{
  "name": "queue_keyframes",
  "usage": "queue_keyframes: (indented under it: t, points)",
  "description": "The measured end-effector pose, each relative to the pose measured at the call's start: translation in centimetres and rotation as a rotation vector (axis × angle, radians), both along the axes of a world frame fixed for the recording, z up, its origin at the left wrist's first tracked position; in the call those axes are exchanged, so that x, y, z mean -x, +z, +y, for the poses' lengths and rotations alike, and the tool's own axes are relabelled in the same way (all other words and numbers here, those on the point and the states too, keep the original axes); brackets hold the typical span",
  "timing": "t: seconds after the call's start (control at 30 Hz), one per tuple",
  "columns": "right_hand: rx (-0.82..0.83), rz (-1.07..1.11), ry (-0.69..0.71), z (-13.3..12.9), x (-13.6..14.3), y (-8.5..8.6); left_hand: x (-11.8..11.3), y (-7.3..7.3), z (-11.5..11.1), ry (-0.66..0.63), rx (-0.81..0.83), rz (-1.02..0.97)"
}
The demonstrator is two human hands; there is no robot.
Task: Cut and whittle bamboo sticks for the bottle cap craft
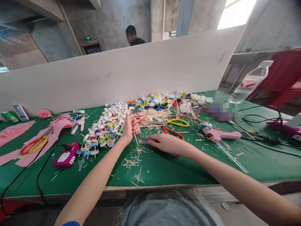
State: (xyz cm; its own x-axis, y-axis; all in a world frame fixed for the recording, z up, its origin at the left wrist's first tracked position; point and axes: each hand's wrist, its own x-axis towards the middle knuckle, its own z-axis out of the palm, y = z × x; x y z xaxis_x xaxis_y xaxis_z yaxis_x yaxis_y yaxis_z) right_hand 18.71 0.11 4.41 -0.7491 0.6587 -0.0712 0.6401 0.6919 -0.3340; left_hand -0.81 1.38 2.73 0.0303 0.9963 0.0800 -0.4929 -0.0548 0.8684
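Closed around a thin wooden stick (136, 140), my left hand (130, 128) is raised over the middle of the green table; the stick's lower end slants out below my fingers. My right hand (164, 143) grips a utility knife (143, 139), its blade pointing left near that lower end. Most of the knife's handle is hidden by the fingers. Pale wood shavings (131, 162) lie beneath both hands. Beyond my right hand rest scissors with yellow and red handles (178, 122). To the left of my left hand is a heap of bottle caps on sticks (101, 131).
A pink glue gun (219, 135) with a clear glue stick and cables lies at right, near a water bottle (251, 82). At left are pink paper strips (60, 127), more scissors (39, 144) and a magenta box (67, 156). A white partition (117, 77) stands behind; a person is beyond it.
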Motion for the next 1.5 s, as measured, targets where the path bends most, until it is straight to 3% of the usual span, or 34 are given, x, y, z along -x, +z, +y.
queue_keyframes:
  t: [0.2, 0.33, 0.4, 0.63, 0.8, 0.97, 1.17, 1.3, 1.5]
  points:
    - [-0.203, -0.008, -0.146, -0.1, 0.0, -0.6, 0.0, 0.0, 0.0, 0.009, 0.022, -0.054]
    - [-0.436, 0.180, -0.070, -0.1, 0.1, -0.6, 0.1, 0.2, 0.2, 0.027, 0.010, -0.105]
    - [-0.476, 0.258, -0.014, -0.2, 0.1, -0.6, -0.1, 0.5, 0.1, 0.032, -0.016, -0.132]
    - [-0.149, 0.318, 0.035, -1.2, 0.9, -0.3, -3.0, 2.5, -1.7, 0.052, -0.144, -0.243]
    - [0.040, 0.442, -0.092, -1.0, 0.6, -0.1, -3.7, 2.7, -1.7, 0.133, -0.176, -0.132]
    - [0.193, 0.734, -0.220, 0.4, 0.2, -0.4, -2.6, 1.3, 0.9, 0.274, -0.093, 0.247]
    - [0.477, 1.233, -0.306, 2.3, -0.3, 0.2, -2.9, 0.7, 6.5, 0.407, -0.273, 1.264]
    - [0.534, 1.463, -0.402, 3.2, -1.3, 1.4, -4.0, 1.1, 10.9, 0.458, -0.328, 1.499]
    - [0.536, 1.570, -0.490, 3.2, -2.0, 2.0, -5.8, 1.2, 16.9, 0.427, -0.362, 1.744]
